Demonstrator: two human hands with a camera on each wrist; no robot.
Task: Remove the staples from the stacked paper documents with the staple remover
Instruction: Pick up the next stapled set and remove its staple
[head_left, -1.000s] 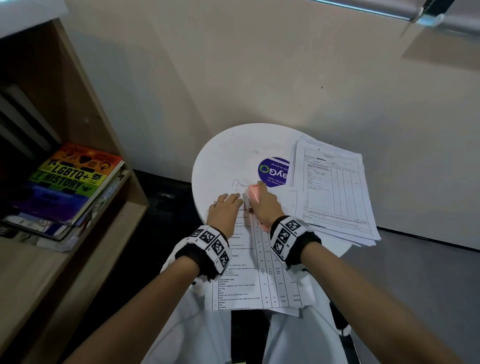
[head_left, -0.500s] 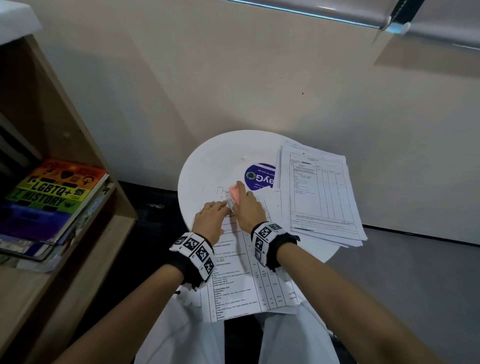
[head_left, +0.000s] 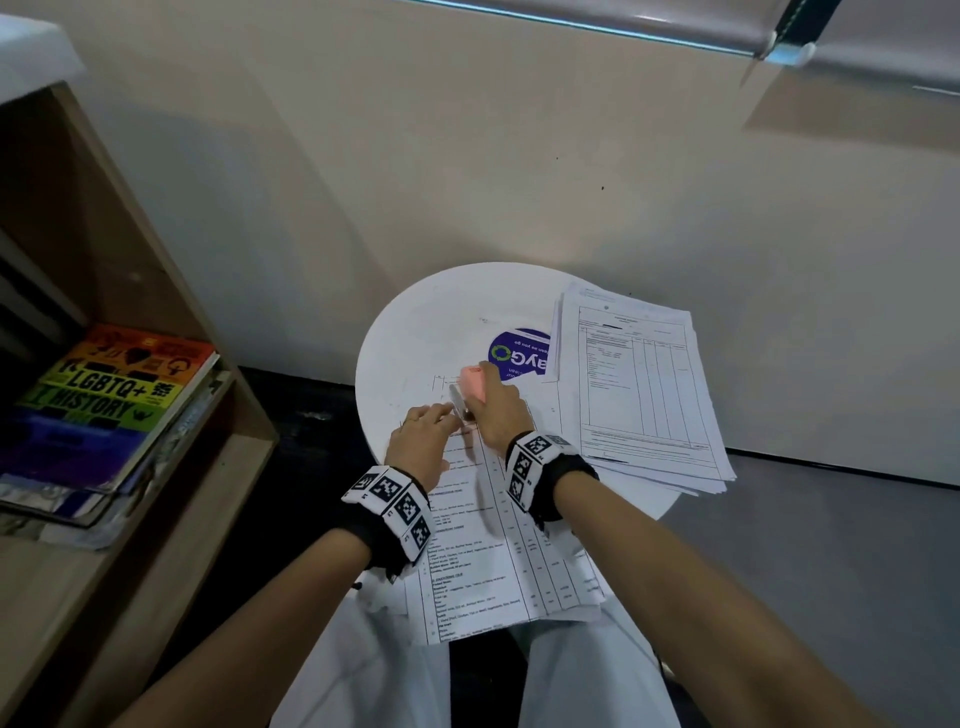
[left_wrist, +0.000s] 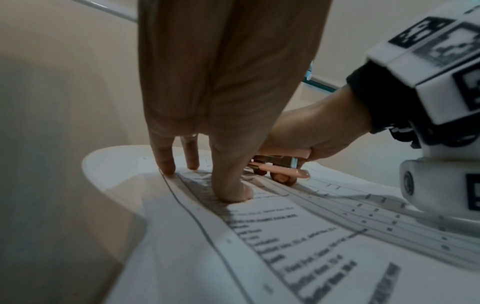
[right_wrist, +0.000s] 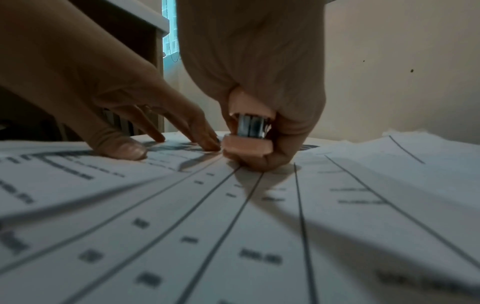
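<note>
A printed paper document lies on the round white table and hangs over its near edge. My left hand presses straight fingertips down on the sheet near its top left corner. My right hand grips a pink staple remover with metal jaws, set on the paper just right of the left fingers. The pink remover and its metal core show in both wrist views. No staple can be made out.
A second stack of printed papers lies on the table's right side, overhanging the edge. A blue round sticker sits mid-table. A wooden shelf with a rainbow book stands at left. A wall runs behind.
The head camera tilted and the view shifted. Both hands stay at the document's top corner; the remover has turned a little, its metal end now showing beside the left fingers.
</note>
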